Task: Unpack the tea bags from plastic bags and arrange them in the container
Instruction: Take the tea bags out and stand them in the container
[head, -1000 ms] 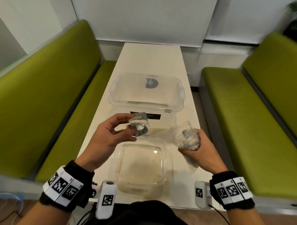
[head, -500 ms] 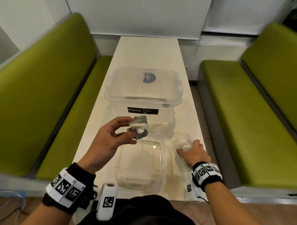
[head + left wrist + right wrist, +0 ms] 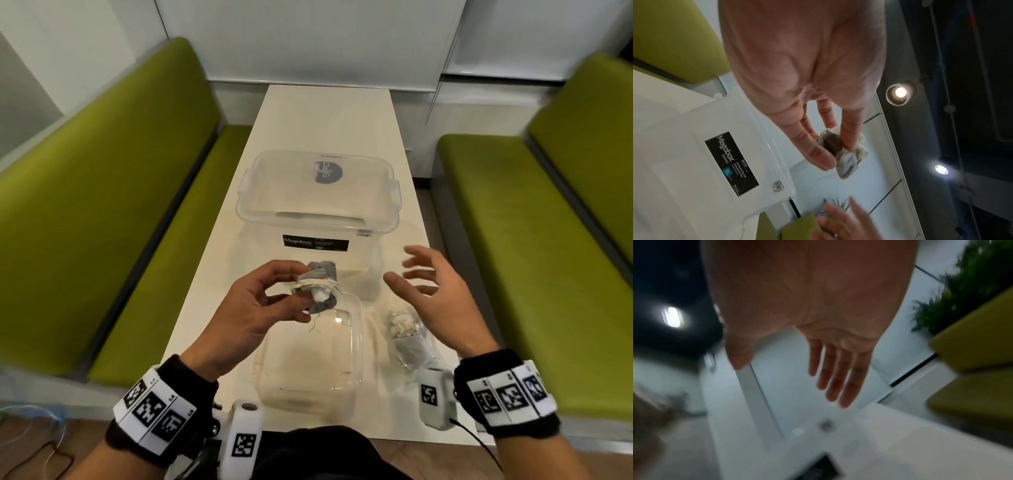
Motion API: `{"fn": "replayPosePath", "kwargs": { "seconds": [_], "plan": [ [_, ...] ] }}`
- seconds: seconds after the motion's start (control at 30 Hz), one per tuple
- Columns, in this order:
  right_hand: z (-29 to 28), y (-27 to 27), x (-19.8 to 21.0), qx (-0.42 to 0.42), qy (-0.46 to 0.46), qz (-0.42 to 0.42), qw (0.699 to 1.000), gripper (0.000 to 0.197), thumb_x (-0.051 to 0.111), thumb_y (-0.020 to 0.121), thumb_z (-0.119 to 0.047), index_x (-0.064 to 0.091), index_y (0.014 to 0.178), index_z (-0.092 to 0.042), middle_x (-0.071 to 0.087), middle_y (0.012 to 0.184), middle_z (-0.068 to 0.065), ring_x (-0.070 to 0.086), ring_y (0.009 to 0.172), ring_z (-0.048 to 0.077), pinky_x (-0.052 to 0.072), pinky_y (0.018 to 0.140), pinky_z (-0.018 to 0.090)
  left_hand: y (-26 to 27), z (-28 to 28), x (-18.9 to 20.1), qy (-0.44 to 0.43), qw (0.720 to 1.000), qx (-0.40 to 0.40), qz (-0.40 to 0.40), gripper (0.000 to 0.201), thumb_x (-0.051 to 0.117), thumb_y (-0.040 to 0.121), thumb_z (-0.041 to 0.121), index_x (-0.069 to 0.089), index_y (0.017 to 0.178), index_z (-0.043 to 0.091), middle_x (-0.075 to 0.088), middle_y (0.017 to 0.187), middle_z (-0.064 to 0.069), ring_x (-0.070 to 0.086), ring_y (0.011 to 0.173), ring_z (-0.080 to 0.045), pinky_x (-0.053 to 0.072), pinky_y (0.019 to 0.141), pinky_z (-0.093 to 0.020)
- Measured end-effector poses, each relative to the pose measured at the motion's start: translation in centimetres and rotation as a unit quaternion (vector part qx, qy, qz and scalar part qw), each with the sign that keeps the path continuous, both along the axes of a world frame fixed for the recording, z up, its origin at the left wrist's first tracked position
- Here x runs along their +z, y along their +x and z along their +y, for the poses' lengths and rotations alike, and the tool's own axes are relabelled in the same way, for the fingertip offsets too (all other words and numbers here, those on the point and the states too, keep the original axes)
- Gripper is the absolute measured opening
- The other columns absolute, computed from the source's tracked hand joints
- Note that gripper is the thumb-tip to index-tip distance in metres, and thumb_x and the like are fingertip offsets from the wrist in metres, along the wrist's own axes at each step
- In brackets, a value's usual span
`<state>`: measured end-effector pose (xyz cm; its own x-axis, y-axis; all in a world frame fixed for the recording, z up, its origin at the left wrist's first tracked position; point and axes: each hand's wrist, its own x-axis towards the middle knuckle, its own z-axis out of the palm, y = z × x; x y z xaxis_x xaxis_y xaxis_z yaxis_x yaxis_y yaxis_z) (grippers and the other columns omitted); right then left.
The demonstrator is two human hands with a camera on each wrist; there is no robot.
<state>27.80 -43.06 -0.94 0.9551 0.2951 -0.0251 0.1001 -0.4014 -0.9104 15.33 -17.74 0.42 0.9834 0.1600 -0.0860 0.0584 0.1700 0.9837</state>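
Tea bags [image 3: 317, 287], a small wad wound with string, sit pinched between the left hand's [image 3: 255, 308] thumb and fingers, above the far edge of the clear container [image 3: 356, 346]. Right hand [image 3: 442, 301] hovers with fingers spread, holding nothing. Under it a plastic bag [image 3: 409, 339] with more tea bags lies on the tabletop [image 3: 325, 116]. Beyond both hands stands a lidded Megabox [image 3: 318, 192].

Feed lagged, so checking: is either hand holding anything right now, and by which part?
The left hand pinches a bundle of tea bags at its near end, between thumb and fingers. The right hand is open and holds nothing.
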Motion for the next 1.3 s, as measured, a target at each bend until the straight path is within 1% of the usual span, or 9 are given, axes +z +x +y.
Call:
{"fn": "replayPosePath", "kwargs": {
  "seconds": [0.23, 0.33, 0.4, 0.47, 0.63, 0.8, 1.03, 1.17, 1.3],
  "plan": [
    [5.9, -2.4, 2.3, 0.205, 0.173, 0.145, 0.952, 0.094, 0.065, 0.064, -0.088, 0.052, 0.14, -0.034, 0.06, 0.137, -0.001, 0.068, 0.117, 0.016, 0.062, 0.076, 0.037, 0.3, -1.2, 0.0, -0.018, 0.999, -0.045, 0.0, 0.035, 0.084, 0.082, 0.016, 0.071, 0.115, 0.017, 0.069, 0.121, -0.011, 0.072, 0.091, -0.033, 0.059, 0.078, -0.037],
    [7.2, -2.9, 1.7, 0.237, 0.233, 0.227, 0.915, 0.072, 0.061, 0.08, -0.078, 0.055, 0.139, -0.036, 0.062, 0.135, 0.014, 0.067, 0.115, 0.039, 0.061, 0.073, 0.05, 0.3, -1.4, -0.2, -0.002, 0.999, -0.052, 0.001, 0.035, 0.075, 0.085, 0.014, 0.069, 0.119, 0.012, 0.067, 0.125, -0.011, 0.07, 0.102, -0.038, 0.06, 0.083, -0.048],
    [7.4, -3.1, 1.4, 0.243, 0.251, 0.257, 0.901, 0.056, 0.06, 0.09, -0.064, 0.057, 0.137, -0.035, 0.062, 0.129, 0.026, 0.066, 0.099, 0.051, 0.061, 0.068, 0.047, 0.2, -1.5, -0.3, 0.003, 0.999, -0.047, 0.013, 0.035, 0.074, 0.086, 0.015, 0.068, 0.12, 0.012, 0.068, 0.121, -0.013, 0.07, 0.098, -0.041, 0.06, 0.084, -0.049],
    [7.4, -3.2, 1.1, 0.223, 0.251, 0.264, 0.904, 0.049, 0.062, 0.091, -0.052, 0.062, 0.134, -0.029, 0.064, 0.121, 0.026, 0.066, 0.084, 0.043, 0.06, 0.062, 0.041, 0.3, -1.7, -0.3, 0.018, 0.999, -0.034, 0.033, 0.034, 0.074, 0.087, 0.017, 0.067, 0.12, 0.014, 0.07, 0.115, -0.013, 0.072, 0.088, -0.041, 0.061, 0.082, -0.046],
    [6.7, -3.3, 0.1, 0.121, 0.262, 0.291, 0.912, 0.04, 0.055, 0.101, -0.04, 0.071, 0.12, -0.008, 0.073, 0.11, 0.019, 0.071, 0.087, 0.028, 0.061, 0.062, 0.035, 0.6, -2.9, -0.3, 0.068, 0.996, -0.016, 0.055, 0.035, 0.077, 0.089, 0.018, 0.063, 0.121, 0.017, 0.07, 0.118, -0.005, 0.076, 0.084, -0.035, 0.064, 0.079, -0.041],
    [6.4, -3.3, -0.5, 0.076, 0.27, 0.314, 0.907, 0.051, 0.05, 0.103, -0.048, 0.071, 0.119, -0.004, 0.075, 0.107, 0.024, 0.073, 0.092, 0.03, 0.061, 0.075, 0.038, 1.2, -3.6, -0.5, 0.156, 0.986, -0.008, 0.058, 0.048, 0.089, 0.076, 0.029, 0.064, 0.117, 0.03, 0.066, 0.116, 0.015, 0.076, 0.081, -0.024, 0.062, 0.08, -0.032],
    [5.6, -3.3, -0.6, 0.101, 0.311, 0.344, 0.88, 0.05, 0.06, 0.098, -0.045, 0.062, 0.129, -0.005, 0.071, 0.117, 0.024, 0.067, 0.103, 0.035, 0.059, 0.092, 0.053, 1.4, -3.9, -0.9, 0.236, 0.971, 0.02, 0.042, 0.034, 0.085, 0.08, 0.031, 0.066, 0.107, 0.038, 0.063, 0.102, 0.01, 0.072, 0.068, -0.014, 0.053, 0.066, -0.02],
    [5.0, -3.3, -0.7, 0.135, 0.323, 0.348, 0.87, 0.041, 0.067, 0.094, -0.025, 0.064, 0.129, -0.004, 0.07, 0.112, 0.015, 0.069, 0.101, 0.032, 0.06, 0.089, 0.048, 1.4, -4.1, -0.8, 0.208, 0.977, 0.017, 0.042, 0.026, 0.081, 0.086, 0.032, 0.066, 0.108, 0.029, 0.066, 0.1, 0.006, 0.075, 0.064, -0.022, 0.064, 0.072, -0.041],
    [5.0, -3.1, -1.2, 0.115, 0.313, 0.334, 0.882, 0.034, 0.071, 0.093, -0.019, 0.068, 0.123, -0.003, 0.07, 0.103, 0.012, 0.069, 0.086, 0.024, 0.059, 0.072, 0.032, 1.3, -3.9, -0.5, 0.197, 0.98, 0.009, 0.034, 0.022, 0.075, 0.09, 0.036, 0.068, 0.109, 0.027, 0.071, 0.099, 0.004, 0.075, 0.068, -0.023, 0.064, 0.073, -0.044]
  ]
}}
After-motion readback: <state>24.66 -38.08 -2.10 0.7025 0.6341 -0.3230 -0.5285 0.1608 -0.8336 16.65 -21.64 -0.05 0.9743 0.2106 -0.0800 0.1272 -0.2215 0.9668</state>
